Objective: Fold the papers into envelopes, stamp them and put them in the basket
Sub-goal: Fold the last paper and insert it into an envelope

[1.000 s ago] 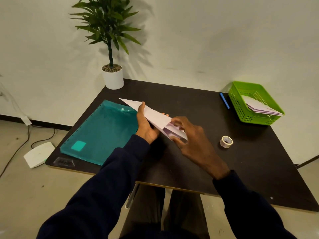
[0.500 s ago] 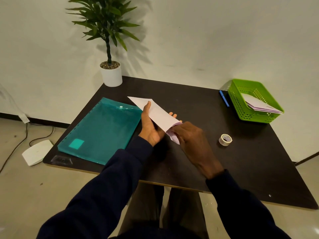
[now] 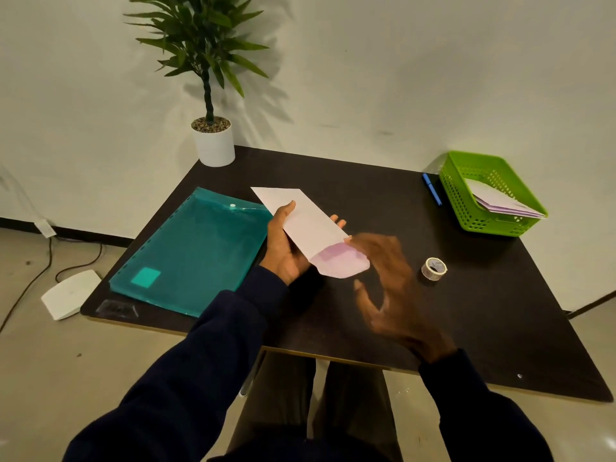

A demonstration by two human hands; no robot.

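A dark, matte table [image 3: 493, 315] stands against a plain pale wall [image 3: 400, 78], its far left corner carrying a potted plant [image 3: 213, 141] in a white pot. On the left part of the top lies a teal plastic folder [image 3: 196, 255] with a snap button at its far edge. At the far right corner sits the green basket [image 3: 493, 225], with folded envelopes [image 3: 500, 203] leaning inside it, and a blue pen [image 3: 432, 194] lies just beside its left wall. A small tape roll [image 3: 433, 269] rests on the right part of the top, nearer than the basket.

Above the middle of the table the left hand [image 3: 286, 248] grips a folded paper [image 3: 310, 225] from underneath, thumb on its upper face, with a lilac flap at its near end. The right hand [image 3: 393, 288] is motion-blurred just right of that flap, fingers spread wide and holding nothing; whether it touches the paper cannot be told.

To the left, on the pale floor [image 3: 50, 378], lie a flat white device [image 3: 70, 293] and a dark cable [image 3: 76, 265] that runs toward the wall
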